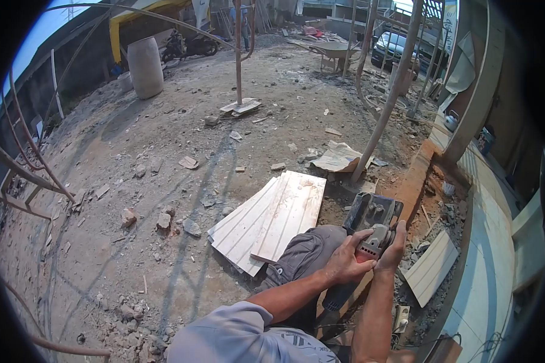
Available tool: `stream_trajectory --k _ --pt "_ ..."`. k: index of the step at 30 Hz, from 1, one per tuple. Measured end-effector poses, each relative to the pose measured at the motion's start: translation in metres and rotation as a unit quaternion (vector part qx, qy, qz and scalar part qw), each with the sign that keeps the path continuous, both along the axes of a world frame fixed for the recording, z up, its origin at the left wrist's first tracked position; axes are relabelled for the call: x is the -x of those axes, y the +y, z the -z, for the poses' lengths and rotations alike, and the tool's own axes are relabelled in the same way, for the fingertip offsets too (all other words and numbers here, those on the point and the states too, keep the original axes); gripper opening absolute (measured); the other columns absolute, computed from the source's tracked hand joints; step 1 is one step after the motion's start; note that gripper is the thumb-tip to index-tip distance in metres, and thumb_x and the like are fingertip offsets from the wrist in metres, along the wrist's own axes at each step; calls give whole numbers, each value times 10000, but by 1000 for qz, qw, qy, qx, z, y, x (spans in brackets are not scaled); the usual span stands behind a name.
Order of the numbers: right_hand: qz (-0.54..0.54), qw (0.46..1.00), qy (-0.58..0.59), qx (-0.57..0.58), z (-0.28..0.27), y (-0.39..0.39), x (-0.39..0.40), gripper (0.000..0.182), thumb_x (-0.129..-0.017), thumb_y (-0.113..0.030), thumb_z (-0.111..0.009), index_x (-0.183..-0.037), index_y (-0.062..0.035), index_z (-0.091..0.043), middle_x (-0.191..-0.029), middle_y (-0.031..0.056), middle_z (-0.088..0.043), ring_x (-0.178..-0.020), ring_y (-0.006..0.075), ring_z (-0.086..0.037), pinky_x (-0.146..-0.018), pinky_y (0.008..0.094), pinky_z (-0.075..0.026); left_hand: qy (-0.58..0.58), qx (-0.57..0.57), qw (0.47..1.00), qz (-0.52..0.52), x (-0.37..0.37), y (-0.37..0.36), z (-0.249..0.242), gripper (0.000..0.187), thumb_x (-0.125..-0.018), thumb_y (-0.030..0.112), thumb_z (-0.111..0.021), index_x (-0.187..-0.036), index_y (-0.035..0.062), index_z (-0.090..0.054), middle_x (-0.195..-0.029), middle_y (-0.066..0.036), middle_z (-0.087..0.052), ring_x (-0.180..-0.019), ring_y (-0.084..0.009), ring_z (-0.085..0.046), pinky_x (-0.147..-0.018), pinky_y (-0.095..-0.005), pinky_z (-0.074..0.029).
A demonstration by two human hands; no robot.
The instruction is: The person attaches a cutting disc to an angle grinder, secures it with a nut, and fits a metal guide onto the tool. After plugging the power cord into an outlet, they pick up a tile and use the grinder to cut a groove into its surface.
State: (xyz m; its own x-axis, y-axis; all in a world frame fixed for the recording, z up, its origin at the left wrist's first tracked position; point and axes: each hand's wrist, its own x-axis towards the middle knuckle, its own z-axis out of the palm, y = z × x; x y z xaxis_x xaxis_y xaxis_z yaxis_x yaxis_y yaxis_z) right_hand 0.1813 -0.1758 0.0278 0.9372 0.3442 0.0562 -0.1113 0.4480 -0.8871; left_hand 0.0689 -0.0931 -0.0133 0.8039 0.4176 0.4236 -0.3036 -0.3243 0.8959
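Both my hands are closed around a handheld power cutter (372,242), held above my bent knee. It has a grey vented head, a bit of red body and a dark flat base plate (369,213) turned upward. My left hand (347,261) wraps the cutter's near left side. On its right side is my right hand (395,247), fingers pointing up along the housing. The blade cannot be made out. Left of my knee (312,251), several pale grooved tiles (293,209) lie fanned out on the ground. Another grooved tile (433,266) leans at the right.
A brick-edged trench (415,190) and a pale tiled ledge (487,266) run along the right. A slanted metal pole (384,115) stands ahead. Rubble (163,221) covers the dirt. Farther off are a barrel (145,68), a wheelbarrow (332,51), a parked car (393,48) and a standing person (243,24).
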Motion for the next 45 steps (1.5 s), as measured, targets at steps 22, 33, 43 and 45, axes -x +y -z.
stream_trajectory --k 22,33,43,45 --pt "225 898 -195 324 24 -48 38 1087 -885 -605 -679 -1523 141 -212 -1446 387 -443 -1374 484 -461 -1161 459 -363 13 159 981 106 -24 -29 6 917 -938 80 -710 -1618 90 -96 -1166 -233 -701 -1058 -228 -686 -948 -358 -535" --pt "66 887 -125 439 50 -112 116 819 -732 -285 -853 -1341 56 -424 -1182 322 -630 -1123 479 -636 -948 504 -515 73 132 989 15 -25 -80 -6 1083 -790 214 -848 -1582 -31 -152 -1340 -223 -522 -1176 -267 -583 -1023 -378 -480" --pt "161 935 -184 257 84 -126 99 647 -804 -219 -820 -1329 -63 -475 -1260 112 -599 -1121 264 -643 -933 380 -509 87 -49 993 67 -17 -111 -32 1111 -759 138 -839 -1604 44 -123 -1273 -252 -579 -1185 -362 -621 -1007 -437 -505" --pt "139 957 -147 210 85 -129 97 615 -809 -213 -803 -1315 -54 -492 -1227 106 -607 -1101 244 -646 -927 362 -515 153 -97 978 106 -14 -102 -46 1061 -778 245 -826 -1594 42 -179 -1320 -316 -539 -1248 -451 -555 -1040 -513 -462"
